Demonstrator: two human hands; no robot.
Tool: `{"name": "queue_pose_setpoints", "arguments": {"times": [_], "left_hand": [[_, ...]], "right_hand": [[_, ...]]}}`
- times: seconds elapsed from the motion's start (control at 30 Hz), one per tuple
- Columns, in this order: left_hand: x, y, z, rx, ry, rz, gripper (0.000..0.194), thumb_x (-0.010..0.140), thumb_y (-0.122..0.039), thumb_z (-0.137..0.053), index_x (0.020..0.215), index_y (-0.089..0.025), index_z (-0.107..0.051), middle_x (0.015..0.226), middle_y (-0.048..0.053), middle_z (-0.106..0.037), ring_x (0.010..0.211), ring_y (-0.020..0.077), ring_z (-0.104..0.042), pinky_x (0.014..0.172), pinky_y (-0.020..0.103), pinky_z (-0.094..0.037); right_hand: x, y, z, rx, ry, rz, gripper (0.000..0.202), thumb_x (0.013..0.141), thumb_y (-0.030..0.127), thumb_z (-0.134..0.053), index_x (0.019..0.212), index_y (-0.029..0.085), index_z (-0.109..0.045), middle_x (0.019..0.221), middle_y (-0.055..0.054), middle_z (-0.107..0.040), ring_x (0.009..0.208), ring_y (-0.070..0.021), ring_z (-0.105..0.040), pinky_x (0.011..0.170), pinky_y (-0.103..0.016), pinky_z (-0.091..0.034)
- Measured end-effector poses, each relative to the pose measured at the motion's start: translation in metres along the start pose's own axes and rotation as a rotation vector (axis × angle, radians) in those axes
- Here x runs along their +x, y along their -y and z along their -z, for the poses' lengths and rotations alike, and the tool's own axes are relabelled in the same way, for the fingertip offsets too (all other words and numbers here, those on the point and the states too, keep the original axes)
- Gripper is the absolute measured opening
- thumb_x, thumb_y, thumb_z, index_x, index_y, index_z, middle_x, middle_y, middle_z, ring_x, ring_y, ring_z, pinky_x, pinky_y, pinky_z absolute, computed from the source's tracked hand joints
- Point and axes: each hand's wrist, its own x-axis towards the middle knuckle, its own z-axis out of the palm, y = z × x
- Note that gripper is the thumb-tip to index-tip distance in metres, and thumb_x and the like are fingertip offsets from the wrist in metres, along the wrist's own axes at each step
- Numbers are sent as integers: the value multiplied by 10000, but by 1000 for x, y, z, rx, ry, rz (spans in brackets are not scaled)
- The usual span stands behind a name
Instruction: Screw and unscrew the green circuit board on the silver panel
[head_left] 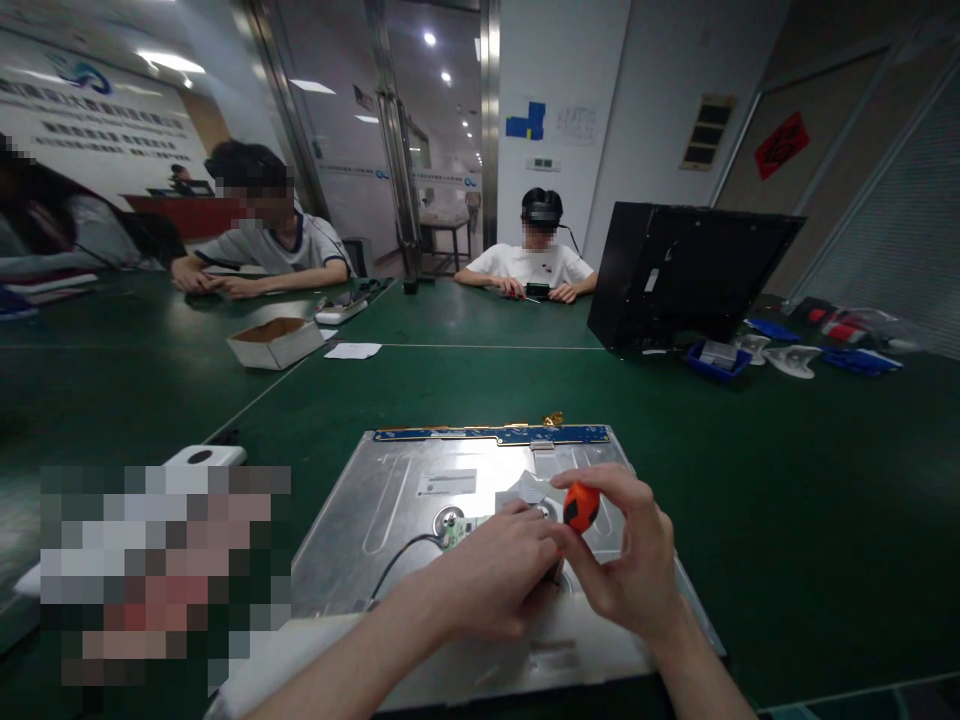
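A silver display panel (390, 475) lies flat on the green table in front of me, a blue circuit strip (465, 435) along its far edge. My right hand (641, 550) pinches the orange-and-black handle of a screwdriver (582, 508) between thumb and fingertips, above the panel's right half. Beside it, my left hand (499, 560) is bent down over the panel with curled fingers; what lies under them is hidden. The screwdriver's tip is also covered. A small green circuit board (459, 533) with a black cable (397, 562) shows just past my left hand.
A black monitor (682, 275) stands at the back right, near a blue tray (718, 360). At the back left are an open white box (275, 345) and paper (352, 351). A white device (204, 456) lies left of the panel. Several people sit around the table.
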Motion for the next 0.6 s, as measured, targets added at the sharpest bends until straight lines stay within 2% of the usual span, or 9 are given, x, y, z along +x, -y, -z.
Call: {"name": "queue_pose_setpoints", "arguments": {"times": [0.13,0.6], "left_hand": [[1,0,0,19,24,-2,71,781,-128,-604,841,-162,-588,862,60,-634,778,213,-585,797,373,-458],[1,0,-6,40,-9,-3,82,771,-124,-604,849,-148,-600,900,74,-648,827,221,-592,832,364,-461]], "right_hand": [[0,0,-2,-43,-38,16,393,843,151,-611,1202,221,-467,950,-61,-680,832,-207,-668,689,-361,-552],[0,1,0,-23,-29,38,392,830,113,-617,1195,196,-500,943,-61,-670,870,-195,-660,724,-332,-553]]}}
